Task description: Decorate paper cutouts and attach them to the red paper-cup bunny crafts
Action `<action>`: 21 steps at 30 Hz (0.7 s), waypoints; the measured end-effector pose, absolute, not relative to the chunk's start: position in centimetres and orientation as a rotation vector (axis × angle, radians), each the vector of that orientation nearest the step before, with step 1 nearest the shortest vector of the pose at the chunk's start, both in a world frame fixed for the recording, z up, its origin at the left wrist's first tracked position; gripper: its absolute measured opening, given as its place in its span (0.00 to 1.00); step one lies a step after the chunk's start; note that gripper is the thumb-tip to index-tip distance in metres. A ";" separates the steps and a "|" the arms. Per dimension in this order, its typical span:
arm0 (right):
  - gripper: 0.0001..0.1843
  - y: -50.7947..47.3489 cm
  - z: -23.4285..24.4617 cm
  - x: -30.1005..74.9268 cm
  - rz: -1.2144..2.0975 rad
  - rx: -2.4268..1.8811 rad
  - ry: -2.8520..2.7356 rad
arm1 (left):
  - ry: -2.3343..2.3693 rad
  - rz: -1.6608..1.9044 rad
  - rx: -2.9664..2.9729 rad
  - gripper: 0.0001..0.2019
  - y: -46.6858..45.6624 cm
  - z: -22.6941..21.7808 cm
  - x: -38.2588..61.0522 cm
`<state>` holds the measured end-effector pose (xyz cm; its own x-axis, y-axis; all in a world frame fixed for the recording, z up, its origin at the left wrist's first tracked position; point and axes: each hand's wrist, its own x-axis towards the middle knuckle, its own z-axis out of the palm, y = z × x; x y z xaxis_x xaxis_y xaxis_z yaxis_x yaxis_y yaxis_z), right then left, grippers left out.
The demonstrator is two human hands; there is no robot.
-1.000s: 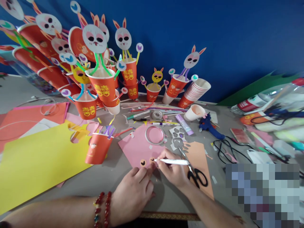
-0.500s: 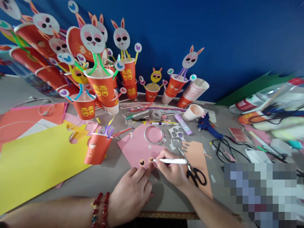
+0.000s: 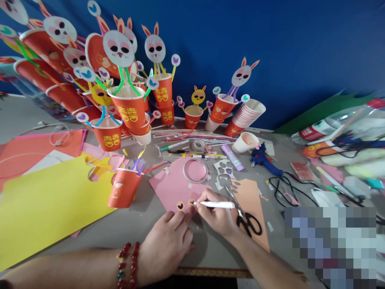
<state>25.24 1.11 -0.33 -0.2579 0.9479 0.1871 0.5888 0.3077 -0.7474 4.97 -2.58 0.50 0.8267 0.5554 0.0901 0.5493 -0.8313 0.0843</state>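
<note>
My right hand (image 3: 215, 212) grips a white marker (image 3: 219, 204) with its tip on a small orange paper circle (image 3: 191, 202), which bears a dark mark. My left hand (image 3: 171, 241) has its fingers curled together and its fingertips press at the near edge of that circle. Just to the left, a second orange paper circle (image 3: 180, 206) carries a black heart. Both circles lie on a pink paper sheet (image 3: 168, 182). Black-handled scissors (image 3: 251, 222) rest on an orange sheet (image 3: 248, 194) beside my right hand.
Red paper cups with rabbit faces (image 3: 128, 108) crowd the back left. A roll of tape (image 3: 195, 170) lies on the pink sheet. Yellow paper (image 3: 57, 204) spreads at left, near a tilted red cup (image 3: 124, 188). A blue glue gun (image 3: 264, 160) and cables sit at right.
The marker's back end has tilted slightly, with its tip still on the same circle. My left hand stays in place. The view has shifted very slightly.
</note>
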 end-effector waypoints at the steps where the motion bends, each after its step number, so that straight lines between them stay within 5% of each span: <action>1: 0.09 1.1 -0.3 25.3 0.736 -1.357 -1.951 | 0.893 0.171 2.949 0.17 -2.5 0.5 5.0; 21: 0.04 0.6 -0.1 25.0 0.661 -1.369 -1.926 | 0.881 0.141 2.943 0.18 -2.4 0.8 4.8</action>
